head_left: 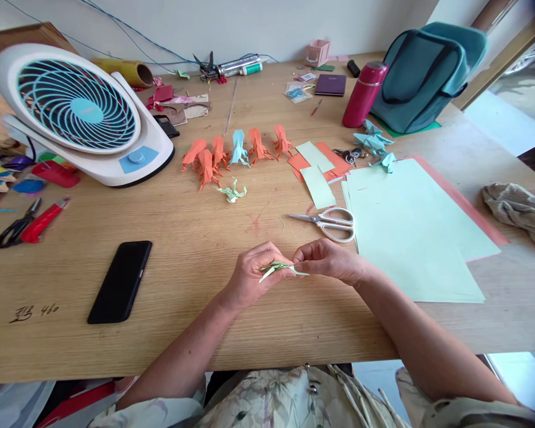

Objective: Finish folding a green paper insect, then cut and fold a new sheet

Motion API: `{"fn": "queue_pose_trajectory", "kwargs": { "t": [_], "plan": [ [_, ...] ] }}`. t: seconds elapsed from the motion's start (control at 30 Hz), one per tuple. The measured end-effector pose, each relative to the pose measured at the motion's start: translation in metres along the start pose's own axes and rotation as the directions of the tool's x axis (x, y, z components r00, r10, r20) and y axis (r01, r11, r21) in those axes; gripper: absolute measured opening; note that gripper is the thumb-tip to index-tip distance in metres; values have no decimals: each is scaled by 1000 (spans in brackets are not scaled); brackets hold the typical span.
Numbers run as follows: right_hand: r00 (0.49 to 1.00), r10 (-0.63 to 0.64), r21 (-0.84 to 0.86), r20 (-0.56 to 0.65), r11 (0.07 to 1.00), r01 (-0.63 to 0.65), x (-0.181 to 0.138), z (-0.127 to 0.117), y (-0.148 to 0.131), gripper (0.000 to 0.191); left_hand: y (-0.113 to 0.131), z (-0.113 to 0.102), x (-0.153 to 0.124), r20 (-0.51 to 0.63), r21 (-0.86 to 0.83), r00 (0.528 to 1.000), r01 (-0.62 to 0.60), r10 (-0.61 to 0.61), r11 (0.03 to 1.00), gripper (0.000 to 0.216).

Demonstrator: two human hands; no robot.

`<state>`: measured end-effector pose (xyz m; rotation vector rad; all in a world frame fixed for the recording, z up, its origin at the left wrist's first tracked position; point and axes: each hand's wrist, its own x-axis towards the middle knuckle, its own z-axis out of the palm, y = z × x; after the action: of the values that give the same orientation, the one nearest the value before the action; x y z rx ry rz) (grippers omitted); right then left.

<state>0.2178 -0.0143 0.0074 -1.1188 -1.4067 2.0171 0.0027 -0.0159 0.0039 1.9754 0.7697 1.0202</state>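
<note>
Pale-green folded paper piece [276, 268], slender, with pointed ends, in the pinch of both hands [253, 268] [329, 261].

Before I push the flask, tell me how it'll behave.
The flask will probably tip if pushed high up, being tall and narrow. Once down, it may well roll, since its body looks round. Its smooth-looking surface could feel slippery.

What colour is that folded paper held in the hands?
Light green; the folded paper shows in the head view, the only one here.
</note>
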Motion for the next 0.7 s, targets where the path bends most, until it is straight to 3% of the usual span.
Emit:
{"fn": "queue_pose_trajectory", "kwargs": {
  "t": [0.23, 0.7],
  "plan": [
    [997, -32, -134, -65, 991, 23, -1, 2, 0, 40, 0, 0, 0, 1, 21, 1000, 31, -31, 999, 9],
    [996, -74, -218, -51, 974, 61, -2, 2, 1, 37, 1, 1, 0, -23, 56, 1000, 12, -11, 998, 9]
  ]
}}
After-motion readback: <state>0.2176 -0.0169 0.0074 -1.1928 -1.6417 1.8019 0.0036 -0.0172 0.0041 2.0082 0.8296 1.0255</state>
